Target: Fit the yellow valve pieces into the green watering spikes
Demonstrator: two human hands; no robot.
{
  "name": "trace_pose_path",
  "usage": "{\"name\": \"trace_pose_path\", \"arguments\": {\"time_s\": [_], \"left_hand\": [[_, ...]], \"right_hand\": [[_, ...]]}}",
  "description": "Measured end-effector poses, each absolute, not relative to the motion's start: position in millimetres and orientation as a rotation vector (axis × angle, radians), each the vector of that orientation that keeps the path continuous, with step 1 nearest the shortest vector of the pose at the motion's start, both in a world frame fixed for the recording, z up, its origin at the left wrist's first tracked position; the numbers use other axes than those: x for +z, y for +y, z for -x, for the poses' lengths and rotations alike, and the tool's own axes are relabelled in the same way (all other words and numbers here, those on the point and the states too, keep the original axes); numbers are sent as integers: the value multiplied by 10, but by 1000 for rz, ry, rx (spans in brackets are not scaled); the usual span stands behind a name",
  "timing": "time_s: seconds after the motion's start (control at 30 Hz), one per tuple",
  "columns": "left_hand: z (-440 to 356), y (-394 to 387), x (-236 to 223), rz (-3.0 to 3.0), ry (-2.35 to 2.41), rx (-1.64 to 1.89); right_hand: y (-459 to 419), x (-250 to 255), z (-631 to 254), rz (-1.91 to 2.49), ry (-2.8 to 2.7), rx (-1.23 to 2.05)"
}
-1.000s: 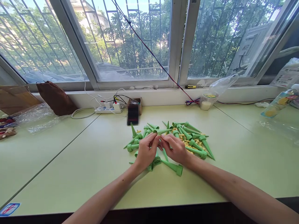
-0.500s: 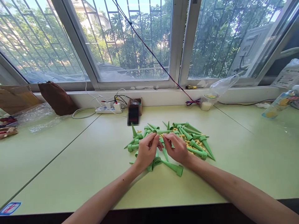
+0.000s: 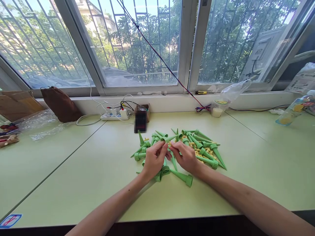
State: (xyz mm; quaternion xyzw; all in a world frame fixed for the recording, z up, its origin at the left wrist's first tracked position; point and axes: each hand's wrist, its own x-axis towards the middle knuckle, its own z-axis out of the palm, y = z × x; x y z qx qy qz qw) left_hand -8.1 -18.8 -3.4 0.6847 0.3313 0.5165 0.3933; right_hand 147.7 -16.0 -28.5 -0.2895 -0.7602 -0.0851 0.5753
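My left hand point(image 3: 155, 158) is closed, its fingers pinching a green plastic watering spike point(image 3: 173, 137) whose narrow end points right. Facing it, my right hand point(image 3: 185, 155) is closed too, thumb and fingertips pressed together right beside the left fingertips. Whatever sits between the right fingertips is too small and covered to make out. Around both hands lie several more green spikes, with one loose spike point(image 3: 182, 177) nearest the front. Small yellow plastic pieces point(image 3: 209, 152) are scattered among the spikes on the right.
Behind the pile are a dark blurred box point(image 3: 140, 122) and a power strip point(image 3: 114, 114) with cables. A plastic cup in a bag point(image 3: 217, 110) stands at the back right, a bottle point(image 3: 295, 109) farther right. A brown pouch point(image 3: 60, 105) leans at the left.
The right fingertips have shifted slightly down and left, closer to the left hand. The green spike has tilted, its narrow end now higher. The left hand is almost still.
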Motion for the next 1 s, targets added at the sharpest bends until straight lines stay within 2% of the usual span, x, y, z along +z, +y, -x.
{"name": "trace_pose_path", "arguments": {"time_s": [0.73, 1.0], "left_hand": [[122, -202, -16, -1968, 894, 1268], [121, -184, -83, -2000, 991, 1301]], "right_hand": [[-136, -304, -1493, 792, -1688, -39], [-102, -250, -1523, 816, -1689, -92]]}}
